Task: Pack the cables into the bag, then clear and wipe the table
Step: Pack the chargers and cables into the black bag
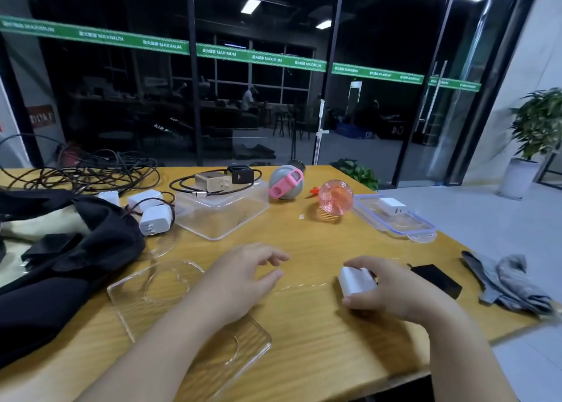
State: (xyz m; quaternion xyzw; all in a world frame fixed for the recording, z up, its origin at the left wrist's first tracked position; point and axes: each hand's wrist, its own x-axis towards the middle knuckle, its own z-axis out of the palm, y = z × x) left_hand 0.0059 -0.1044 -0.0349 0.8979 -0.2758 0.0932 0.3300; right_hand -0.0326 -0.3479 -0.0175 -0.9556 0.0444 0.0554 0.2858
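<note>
Two hands over a cluttered table, the right one gripping a white charger.

The wooden table (pixel 304 325) carries a black bag (pixel 60 267) lying open at the left, with a tangle of dark cables (pixel 91 173) behind it at the far left edge. A clear box (pixel 222 213) sits upside down near the middle, a gold charger (pixel 209 181) and a looped cable (pixel 194 188) resting on it; its lid (pixel 395 222) lies apart to the right, holding a white plug (pixel 392 206). A grey cloth (pixel 508 283) is crumpled at the right edge. The left hand (pixel 240 277) hovers with relaxed, loosely bent fingers, holding nothing. The right hand (pixel 392 289) curls round the charger (pixel 355 281), beside a black adapter (pixel 435 277). Three white adapters (pixel 152 210) cluster just beside the bag.
</note>
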